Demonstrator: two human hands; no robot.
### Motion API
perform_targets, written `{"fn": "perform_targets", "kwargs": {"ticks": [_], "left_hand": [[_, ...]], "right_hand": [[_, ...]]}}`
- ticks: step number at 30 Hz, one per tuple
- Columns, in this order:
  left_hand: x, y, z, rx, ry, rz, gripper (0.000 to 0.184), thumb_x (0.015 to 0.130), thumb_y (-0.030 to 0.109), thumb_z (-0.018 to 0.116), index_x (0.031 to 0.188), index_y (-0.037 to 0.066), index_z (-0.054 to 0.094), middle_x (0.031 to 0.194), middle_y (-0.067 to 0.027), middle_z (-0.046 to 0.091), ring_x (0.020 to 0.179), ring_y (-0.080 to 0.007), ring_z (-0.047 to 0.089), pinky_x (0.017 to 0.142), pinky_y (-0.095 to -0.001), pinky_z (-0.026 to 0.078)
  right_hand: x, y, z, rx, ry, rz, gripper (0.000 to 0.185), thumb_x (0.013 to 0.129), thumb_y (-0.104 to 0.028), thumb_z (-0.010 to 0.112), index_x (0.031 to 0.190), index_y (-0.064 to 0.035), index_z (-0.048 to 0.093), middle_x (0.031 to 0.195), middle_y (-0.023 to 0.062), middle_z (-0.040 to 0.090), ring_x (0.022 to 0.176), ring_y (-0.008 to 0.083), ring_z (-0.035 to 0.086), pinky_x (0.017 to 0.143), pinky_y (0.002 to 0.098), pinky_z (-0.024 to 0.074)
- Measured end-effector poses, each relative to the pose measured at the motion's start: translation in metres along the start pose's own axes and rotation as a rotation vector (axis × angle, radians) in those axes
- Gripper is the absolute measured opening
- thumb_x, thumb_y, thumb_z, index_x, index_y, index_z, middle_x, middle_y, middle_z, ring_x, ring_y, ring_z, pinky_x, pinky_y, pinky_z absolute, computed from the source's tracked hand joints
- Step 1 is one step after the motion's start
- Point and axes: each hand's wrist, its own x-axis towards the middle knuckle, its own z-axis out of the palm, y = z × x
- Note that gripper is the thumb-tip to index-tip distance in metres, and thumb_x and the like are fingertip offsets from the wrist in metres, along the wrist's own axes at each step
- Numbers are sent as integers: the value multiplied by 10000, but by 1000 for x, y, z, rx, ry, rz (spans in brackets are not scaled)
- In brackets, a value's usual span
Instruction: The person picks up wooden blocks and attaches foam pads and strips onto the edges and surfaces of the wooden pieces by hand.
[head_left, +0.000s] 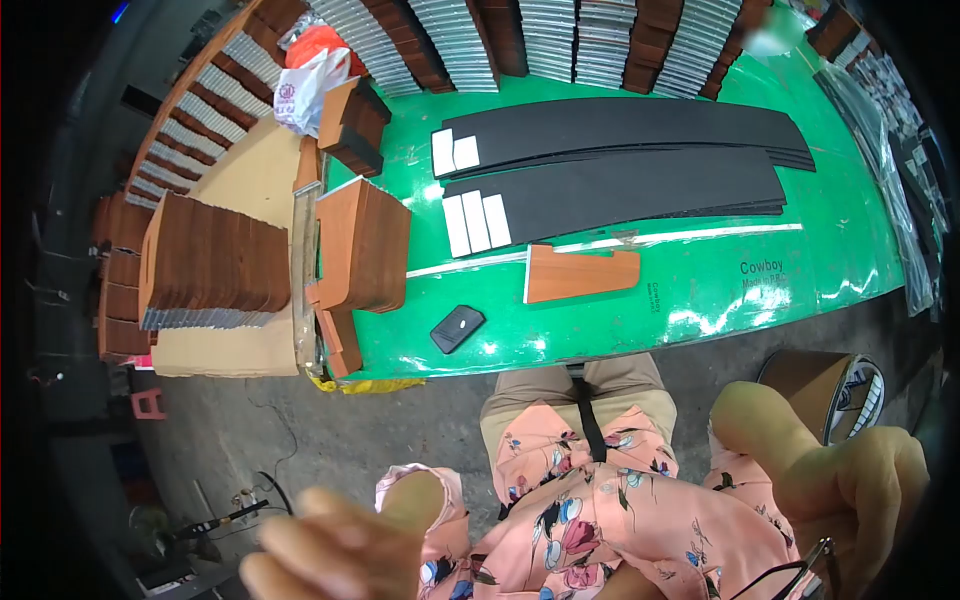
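Left hand (335,550) and right hand (860,485) (grips unclear to me) flank the floral shirt (610,510).

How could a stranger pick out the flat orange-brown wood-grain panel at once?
On the green tabletop, find the two long flat black stacks. Just nearer the person lies the flat orange-brown wood-grain panel. Unlike the brown wood-grain stacks to its left, it lies single and flat.

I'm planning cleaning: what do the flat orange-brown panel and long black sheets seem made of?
Flat orange-brown panel: probably wood or laminated board, satin, given its woody colour and sheen. Long black sheets: possibly foam or plastic; their matt surface leaves that open.
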Motion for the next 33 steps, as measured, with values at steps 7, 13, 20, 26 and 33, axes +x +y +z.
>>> {"fn": "perform_targets", "kwargs": {"ticks": [7,13,20,26,33], "left_hand": [[0,-1,12,-184,-50,-181,234,942,285,468,996,103,606,876,-4,549,706,-144,483,732,-300,348],[-1,-12,26,-44,108,2,172,927,222,497,874,59,510,873,4,506,667,-151,467,708,-348,325],[-28,-50,3,117,230,69,215,884,144,556,1052,14,522,931,-94,513,723,-176,451,606,-337,337],[-66,-78,-31,822,219,-304,146,871,24,523,992,5,600,974,-124,580,859,-232,573,749,-342,466],[-133,-147,-31,804,-93,-795,132,862,21,551,961,-15,631,948,-107,626,857,-192,597,744,-281,462]], "right_hand": [[-4,32,-2,111,42,-573,165,576,94,681,693,-16,641,799,46,595,677,147,580,666,293,561],[23,64,2,-302,-29,-765,191,732,35,687,855,-109,660,888,-41,686,795,67,642,729,168,548],[16,9,-25,117,-379,-50,225,743,20,682,905,-135,674,874,-42,679,839,45,628,773,170,531],[-18,52,-23,-747,-8,-337,234,790,-33,644,1005,-123,651,935,37,654,841,160,621,736,252,524],[-76,158,-136,-1552,-314,634,434,778,-163,697,1172,-45,559,1171,140,582,1105,288,549,914,460,438]]}}
